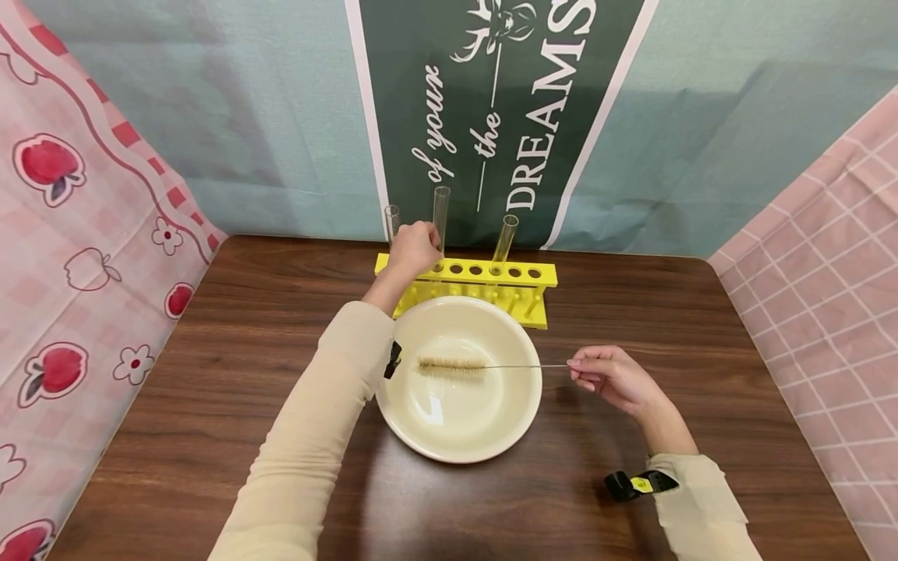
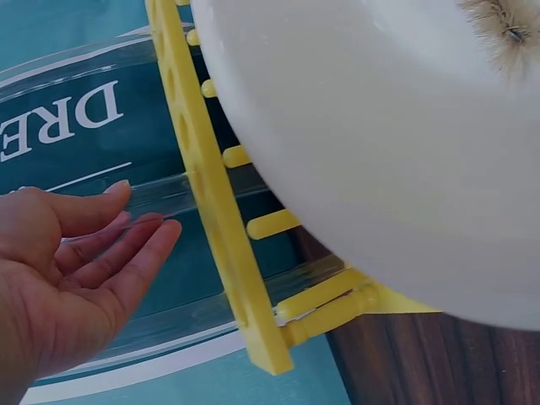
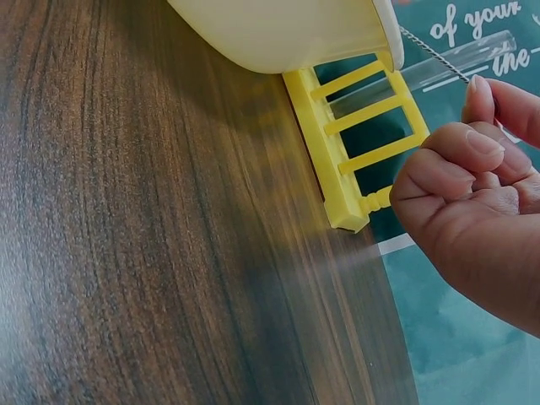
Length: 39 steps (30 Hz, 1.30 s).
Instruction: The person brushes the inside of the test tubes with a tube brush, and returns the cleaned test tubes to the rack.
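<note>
My left hand is at the yellow test tube rack, thumb and fingertips either side of a clear test tube standing in it. In the left wrist view thumb and fingers pinch that tube just above the rack's top bar. My right hand pinches the thin twisted wire handle of a test tube brush between thumb and finger. The brush's tan bristles lie level over the cream basin; whether they touch it I cannot tell.
Two more test tubes stand in the rack, one at the left and one right of the middle. The basin stands in front of the rack on a dark wooden table. Behind hangs a printed cloth.
</note>
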Motion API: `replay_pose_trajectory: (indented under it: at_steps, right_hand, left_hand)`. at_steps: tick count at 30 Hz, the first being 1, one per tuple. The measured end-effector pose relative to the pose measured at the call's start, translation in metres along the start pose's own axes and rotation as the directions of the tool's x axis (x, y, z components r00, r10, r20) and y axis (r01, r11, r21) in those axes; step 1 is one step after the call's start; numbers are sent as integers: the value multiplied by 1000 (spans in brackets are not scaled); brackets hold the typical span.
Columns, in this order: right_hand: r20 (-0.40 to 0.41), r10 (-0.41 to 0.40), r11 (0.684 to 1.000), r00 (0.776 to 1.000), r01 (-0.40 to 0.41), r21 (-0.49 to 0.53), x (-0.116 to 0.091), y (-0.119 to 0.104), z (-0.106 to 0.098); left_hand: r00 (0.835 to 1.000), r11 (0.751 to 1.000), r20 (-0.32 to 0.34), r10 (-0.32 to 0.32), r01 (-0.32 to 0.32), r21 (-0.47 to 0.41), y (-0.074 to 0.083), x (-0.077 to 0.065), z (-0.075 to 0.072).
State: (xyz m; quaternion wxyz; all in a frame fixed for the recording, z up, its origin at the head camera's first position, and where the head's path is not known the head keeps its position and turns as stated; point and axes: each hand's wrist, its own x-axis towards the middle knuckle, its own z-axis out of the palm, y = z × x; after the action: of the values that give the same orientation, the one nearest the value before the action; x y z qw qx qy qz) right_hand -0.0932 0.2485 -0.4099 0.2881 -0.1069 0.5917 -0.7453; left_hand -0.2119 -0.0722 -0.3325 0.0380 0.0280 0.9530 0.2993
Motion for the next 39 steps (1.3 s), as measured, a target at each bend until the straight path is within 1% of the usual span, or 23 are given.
replay_pose_trajectory:
  at_steps: [10, 13, 19, 24, 28, 31, 35, 39]
  right_hand:
    - [-12, 25, 1000, 1000, -25, -10, 1, 2, 0]
    - [-10, 26, 1000, 1000, -26, -6, 1, 2, 0]
    - [-10, 21, 1000, 1000, -21, -4, 1, 2, 1]
    - [-14, 32, 999, 999, -32, -11, 1, 2, 1]
    - [-17, 35, 999, 999, -36, -13, 1, 2, 1]
    - [-17, 35, 999, 999, -35, -18, 1, 2, 0]
    - [-24, 43, 998, 999, -44, -36, 1, 2, -1]
    - [-28, 49, 998, 998, -50, -47, 1, 2, 0]
  left_hand:
    - [998, 1000, 56, -25, 24, 14, -7, -2, 8]
    - [997, 999, 73, -32, 31, 27, -8, -3, 9]
    - [993, 999, 109, -47, 45, 22, -9, -2, 9]
    - [991, 998, 120, -62, 60, 21, -10, -3, 9]
    - [989, 996, 125, -80, 75, 40, -9, -6, 7]
    - [987, 993, 129, -92, 82, 82, -7, -9, 6]
    - [986, 990, 145, -82, 64, 123, -5, -14, 5]
    - [980, 991, 190, -59, 35, 127, -1, -17, 7]
